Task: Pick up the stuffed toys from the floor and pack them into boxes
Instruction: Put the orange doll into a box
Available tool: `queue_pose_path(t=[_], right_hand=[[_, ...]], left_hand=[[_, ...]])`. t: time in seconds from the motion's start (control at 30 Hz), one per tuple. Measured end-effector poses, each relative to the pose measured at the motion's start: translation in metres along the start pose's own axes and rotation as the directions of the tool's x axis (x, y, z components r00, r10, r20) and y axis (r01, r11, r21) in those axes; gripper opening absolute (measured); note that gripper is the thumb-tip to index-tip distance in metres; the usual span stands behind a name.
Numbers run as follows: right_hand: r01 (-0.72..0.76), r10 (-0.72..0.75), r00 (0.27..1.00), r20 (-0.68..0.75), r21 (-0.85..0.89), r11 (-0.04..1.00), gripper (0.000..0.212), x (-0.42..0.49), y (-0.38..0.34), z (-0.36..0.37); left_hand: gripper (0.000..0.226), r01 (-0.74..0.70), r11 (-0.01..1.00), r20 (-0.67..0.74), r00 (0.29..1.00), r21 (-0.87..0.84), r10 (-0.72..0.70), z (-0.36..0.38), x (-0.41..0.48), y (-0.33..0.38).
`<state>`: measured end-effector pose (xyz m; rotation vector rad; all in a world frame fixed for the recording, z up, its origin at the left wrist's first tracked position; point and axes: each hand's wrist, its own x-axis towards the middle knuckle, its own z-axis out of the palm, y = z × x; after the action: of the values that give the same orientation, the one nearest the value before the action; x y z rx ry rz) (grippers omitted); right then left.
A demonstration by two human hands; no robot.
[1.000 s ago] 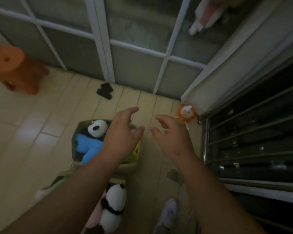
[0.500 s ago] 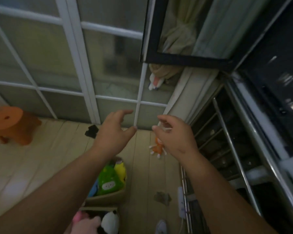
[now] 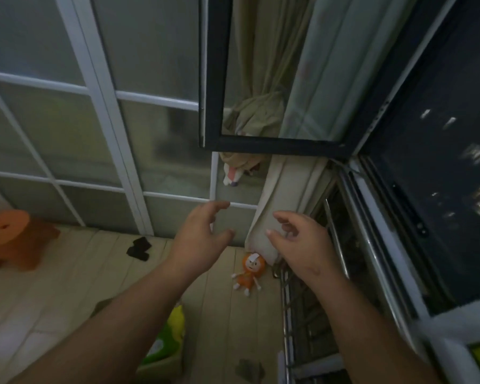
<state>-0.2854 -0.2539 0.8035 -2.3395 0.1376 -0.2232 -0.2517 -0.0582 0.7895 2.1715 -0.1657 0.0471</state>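
In the last second the view has risen from the box with the pandas toward the glass door, and both hands came up with it. The left hand (image 3: 197, 239) and the right hand (image 3: 297, 242) are still empty, with fingers loosely spread. The orange doll (image 3: 248, 271) now lies on the floor just below and between them, untouched. Beyond the fingertips sits a white and pink toy (image 3: 232, 176), maybe a rabbit. The doll seems to be the next pick.
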Motion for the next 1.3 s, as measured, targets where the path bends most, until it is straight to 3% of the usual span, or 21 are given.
queue_pose_path(t=[0.13,0.47,0.83,1.07,1.3], right_hand=[[-0.023,0.023,0.996,0.085,-0.009,1.000,0.042,0.030,0.031,-0.027],[-0.040,0.041,0.992,0.116,-0.007,0.999,0.038,0.062,0.070,-0.045],[-0.141,0.148,0.978,0.144,-0.060,0.988,0.039,0.089,0.104,-0.022],[-0.231,0.232,0.972,0.047,-0.032,0.972,0.038,0.121,0.137,0.030],[-0.345,0.344,0.934,0.102,-0.003,0.939,0.032,0.164,0.206,0.113]], left_hand=[[0.050,0.055,0.998,-0.041,0.998,-0.021,-0.056,0.035,0.016,0.026],[0.048,0.097,0.995,-0.039,0.995,0.017,-0.096,0.072,0.039,0.035],[0.045,0.103,0.994,0.071,0.992,0.029,-0.105,0.099,0.082,0.005],[0.045,0.070,0.996,0.147,0.986,0.053,-0.077,0.121,0.140,-0.045],[0.045,0.021,0.997,0.234,0.971,0.080,-0.039,0.183,0.205,-0.130]])
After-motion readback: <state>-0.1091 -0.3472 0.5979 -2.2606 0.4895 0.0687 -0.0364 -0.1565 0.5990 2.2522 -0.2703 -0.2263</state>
